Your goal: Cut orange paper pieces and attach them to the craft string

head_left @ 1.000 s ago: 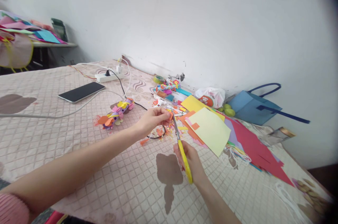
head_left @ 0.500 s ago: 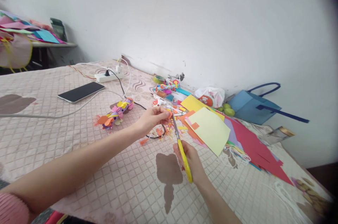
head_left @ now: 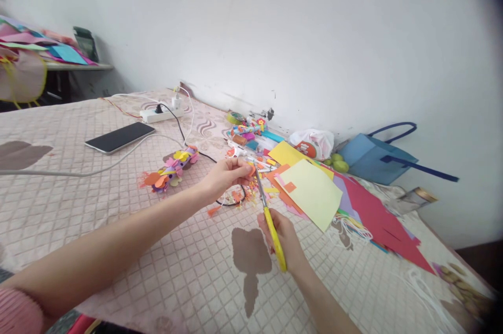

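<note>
My left hand (head_left: 226, 176) pinches a small orange paper piece (head_left: 250, 170) above the patterned bedcover (head_left: 165, 266). My right hand (head_left: 283, 239) is closed round the yellow handles of a pair of scissors (head_left: 271, 224). The scissor blades point up and away, with their tips at the orange piece. Orange and yellow paper scraps (head_left: 236, 198) lie scattered just below my left hand, on a thin black cable loop. A pale yellow sheet (head_left: 312, 192) lies right of the blades on a stack of coloured paper.
A paper-flower-covered roll (head_left: 173, 168) lies left of my hands. Further left are a phone (head_left: 120, 137), a white cable and a power strip (head_left: 161, 112). By the wall sit craft supplies (head_left: 247, 137), a plastic bag (head_left: 314, 144), green fruit (head_left: 340, 165), a blue bag (head_left: 373, 158) and red paper (head_left: 377, 218).
My hands and the scissors have hardly moved; the view has shifted very slightly. The orange piece stays at the blade tips.
</note>
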`<state>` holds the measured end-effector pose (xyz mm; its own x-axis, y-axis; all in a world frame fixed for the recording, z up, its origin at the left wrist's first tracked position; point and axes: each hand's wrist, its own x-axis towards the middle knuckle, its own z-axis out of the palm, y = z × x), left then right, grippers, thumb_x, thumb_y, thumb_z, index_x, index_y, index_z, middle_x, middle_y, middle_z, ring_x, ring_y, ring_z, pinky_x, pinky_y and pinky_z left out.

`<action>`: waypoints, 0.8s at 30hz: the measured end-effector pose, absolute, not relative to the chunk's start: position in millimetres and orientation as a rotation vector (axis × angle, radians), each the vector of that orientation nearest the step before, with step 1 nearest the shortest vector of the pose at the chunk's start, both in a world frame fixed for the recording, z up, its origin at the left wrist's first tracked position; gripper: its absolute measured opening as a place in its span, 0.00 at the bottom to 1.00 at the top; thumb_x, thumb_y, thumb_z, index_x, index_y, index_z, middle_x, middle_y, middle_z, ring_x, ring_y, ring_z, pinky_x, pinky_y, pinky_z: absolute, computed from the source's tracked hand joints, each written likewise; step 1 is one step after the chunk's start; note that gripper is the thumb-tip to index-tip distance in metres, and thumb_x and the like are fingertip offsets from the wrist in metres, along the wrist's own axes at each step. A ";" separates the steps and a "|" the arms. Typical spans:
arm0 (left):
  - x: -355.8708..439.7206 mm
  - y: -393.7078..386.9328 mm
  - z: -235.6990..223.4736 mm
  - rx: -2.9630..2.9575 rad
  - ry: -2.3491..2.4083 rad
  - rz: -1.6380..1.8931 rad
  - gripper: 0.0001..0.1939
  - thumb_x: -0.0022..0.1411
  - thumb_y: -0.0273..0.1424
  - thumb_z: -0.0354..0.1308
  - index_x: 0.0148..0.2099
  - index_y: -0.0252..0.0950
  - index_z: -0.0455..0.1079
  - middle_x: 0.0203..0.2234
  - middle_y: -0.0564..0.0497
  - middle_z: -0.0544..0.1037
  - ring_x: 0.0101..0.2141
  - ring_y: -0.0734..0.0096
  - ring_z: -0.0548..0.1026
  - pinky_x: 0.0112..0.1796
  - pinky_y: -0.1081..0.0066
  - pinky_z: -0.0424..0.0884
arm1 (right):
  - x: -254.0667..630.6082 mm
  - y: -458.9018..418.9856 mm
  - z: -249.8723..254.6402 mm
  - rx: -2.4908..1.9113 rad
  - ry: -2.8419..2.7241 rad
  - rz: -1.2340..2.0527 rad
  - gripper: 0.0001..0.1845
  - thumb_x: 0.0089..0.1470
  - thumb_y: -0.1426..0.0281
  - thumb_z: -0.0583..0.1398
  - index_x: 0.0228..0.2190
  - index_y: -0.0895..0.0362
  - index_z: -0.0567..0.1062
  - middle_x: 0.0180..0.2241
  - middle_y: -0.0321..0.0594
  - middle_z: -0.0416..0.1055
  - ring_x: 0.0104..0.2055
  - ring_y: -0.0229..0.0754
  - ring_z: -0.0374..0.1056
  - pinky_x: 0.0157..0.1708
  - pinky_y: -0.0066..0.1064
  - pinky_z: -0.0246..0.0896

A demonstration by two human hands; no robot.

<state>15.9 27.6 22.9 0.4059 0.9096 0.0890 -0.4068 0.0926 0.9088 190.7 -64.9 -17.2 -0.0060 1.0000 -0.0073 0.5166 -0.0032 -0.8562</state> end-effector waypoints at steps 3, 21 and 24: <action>14.9 27.9 24.7 1.086 0.577 1.055 0.11 0.51 0.33 0.64 0.29 0.30 0.68 0.24 0.51 0.74 0.26 0.78 0.72 0.33 0.74 0.68 | 190.6 -65.2 -16.5 -1.630 -1.625 0.900 0.22 0.51 0.50 0.53 0.21 0.55 0.59 0.14 0.27 0.53 0.13 0.30 0.50 0.12 0.24 0.47; 5.7 38.2 28.1 1.183 0.548 0.952 0.11 0.49 0.32 0.65 0.28 0.30 0.69 0.24 0.52 0.74 0.26 0.79 0.72 0.33 0.76 0.68 | 193.1 -67.4 -11.8 -1.560 -1.632 1.090 0.26 0.51 0.45 0.50 0.24 0.55 0.62 0.12 0.26 0.54 0.12 0.31 0.52 0.11 0.23 0.49; 5.5 39.1 28.0 1.199 0.554 0.938 0.11 0.50 0.32 0.65 0.29 0.30 0.69 0.24 0.51 0.74 0.26 0.79 0.73 0.33 0.76 0.69 | 192.8 -67.6 -11.4 -1.561 -1.619 1.093 0.25 0.51 0.45 0.51 0.23 0.55 0.61 0.12 0.26 0.54 0.11 0.30 0.51 0.11 0.22 0.48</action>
<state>5.5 39.1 28.0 0.5252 0.8441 0.1081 -0.3126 0.0732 0.9471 192.8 -67.6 -11.4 -0.0990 0.9896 -0.1041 0.4666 -0.0463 -0.8833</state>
